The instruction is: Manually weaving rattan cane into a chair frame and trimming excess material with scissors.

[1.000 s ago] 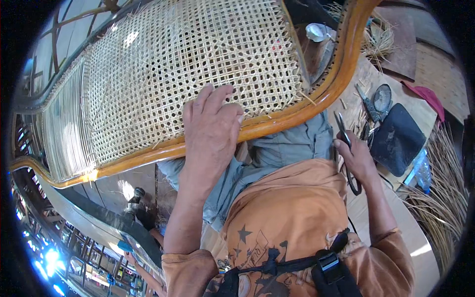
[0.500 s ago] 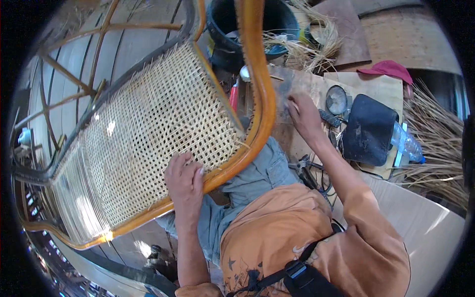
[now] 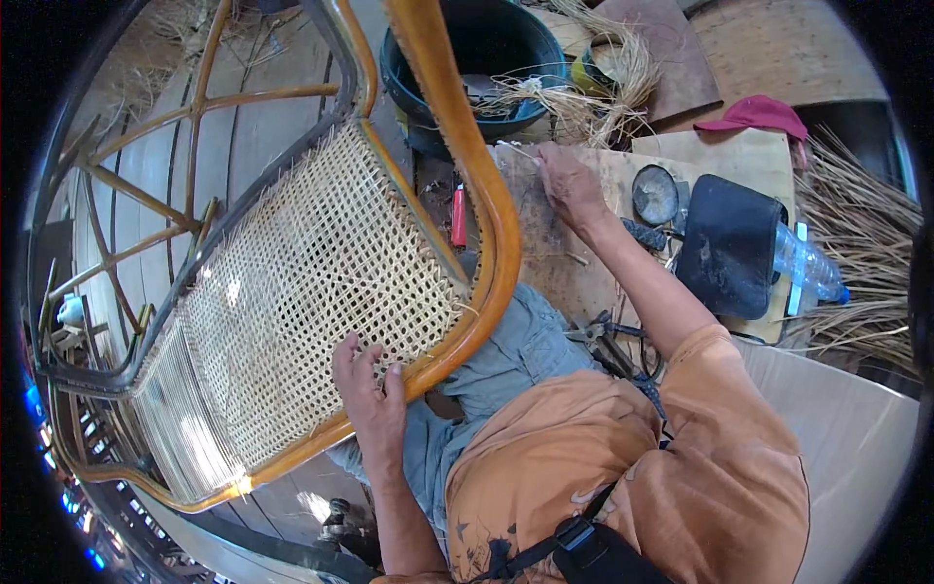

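A curved, varnished orange-brown chair frame (image 3: 498,255) leans across my lap at the left. Its panel of woven cane (image 3: 321,282) is a pale open mesh, with short strand ends sticking out along the edges. My left hand (image 3: 373,394) rests on the cane beside the near rail, fingers apart. Over the wooden board (image 3: 555,277) at the right, my right hand (image 3: 572,190) has its fingers drawn together by a small, thin, pale thing. What the fingertips hold is too small to make out. A red-handled tool (image 3: 458,216) lies between frame and board.
Behind the frame stands a dark bucket (image 3: 530,115) with cane strands (image 3: 623,92) spilling out. Right of my hand are a round dish (image 3: 656,195), a black pad (image 3: 728,248), a plastic bottle (image 3: 812,268) and a red cap (image 3: 754,115). Pliers (image 3: 605,336) lie near my lap.
My right hand has moved farther away and slightly left, to the board's far edge. My left hand stays on the cane. The whole view has shifted a little.
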`<action>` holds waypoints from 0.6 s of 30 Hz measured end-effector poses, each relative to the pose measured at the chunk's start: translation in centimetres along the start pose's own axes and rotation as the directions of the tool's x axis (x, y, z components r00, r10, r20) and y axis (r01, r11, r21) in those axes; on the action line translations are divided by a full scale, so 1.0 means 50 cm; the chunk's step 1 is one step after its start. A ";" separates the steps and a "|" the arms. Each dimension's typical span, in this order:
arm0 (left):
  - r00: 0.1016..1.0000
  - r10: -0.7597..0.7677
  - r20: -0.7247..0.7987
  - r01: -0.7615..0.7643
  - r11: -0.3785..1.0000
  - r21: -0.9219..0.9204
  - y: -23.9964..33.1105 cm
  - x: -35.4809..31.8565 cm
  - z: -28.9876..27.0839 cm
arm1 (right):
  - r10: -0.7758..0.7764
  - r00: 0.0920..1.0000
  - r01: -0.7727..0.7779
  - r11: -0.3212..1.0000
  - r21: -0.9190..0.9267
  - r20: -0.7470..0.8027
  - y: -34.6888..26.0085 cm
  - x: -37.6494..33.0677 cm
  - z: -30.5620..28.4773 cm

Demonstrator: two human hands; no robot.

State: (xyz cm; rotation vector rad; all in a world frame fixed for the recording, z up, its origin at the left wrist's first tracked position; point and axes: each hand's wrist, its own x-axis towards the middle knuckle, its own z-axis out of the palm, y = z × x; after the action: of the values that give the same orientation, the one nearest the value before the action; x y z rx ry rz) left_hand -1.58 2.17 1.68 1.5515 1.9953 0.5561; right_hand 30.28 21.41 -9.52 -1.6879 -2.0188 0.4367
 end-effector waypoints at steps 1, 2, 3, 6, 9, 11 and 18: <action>1.000 0.016 0.013 -0.017 0.999 0.032 -0.002 -0.003 -0.001 | -0.013 1.000 0.012 0.999 0.050 0.016 -0.017 0.006 -0.014; 0.999 0.005 -0.032 -0.005 1.000 0.018 0.001 -0.005 0.003 | -0.009 1.000 0.008 0.999 0.053 0.016 -0.031 0.013 -0.022; 0.999 0.001 -0.034 0.000 1.000 0.026 -0.002 -0.007 0.005 | -0.023 0.999 0.022 0.999 0.037 0.037 -0.048 0.024 -0.023; 0.998 0.010 -0.061 -0.011 1.000 -0.015 -0.012 -0.011 0.002 | -0.116 0.992 0.114 0.993 0.033 0.045 -0.053 0.049 0.007; 0.996 0.080 -0.049 -0.083 0.994 -0.071 -0.011 -0.010 0.002 | -0.257 0.965 0.261 0.921 0.289 -0.054 -0.025 0.073 0.045; 0.997 0.062 -0.047 -0.064 0.997 -0.044 -0.016 -0.011 -0.003 | -0.169 0.984 0.117 0.852 0.511 0.056 -0.018 0.079 0.057; 0.997 0.065 -0.033 -0.067 0.996 -0.059 -0.015 -0.013 -0.010 | 0.152 0.916 -0.383 0.604 0.699 0.370 -0.119 0.077 0.035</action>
State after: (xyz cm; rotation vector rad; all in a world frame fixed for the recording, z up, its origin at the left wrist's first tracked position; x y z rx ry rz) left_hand -2.34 1.35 1.74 1.5856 1.9381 0.6647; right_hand 23.89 24.11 -7.31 -1.3931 -1.3633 1.4809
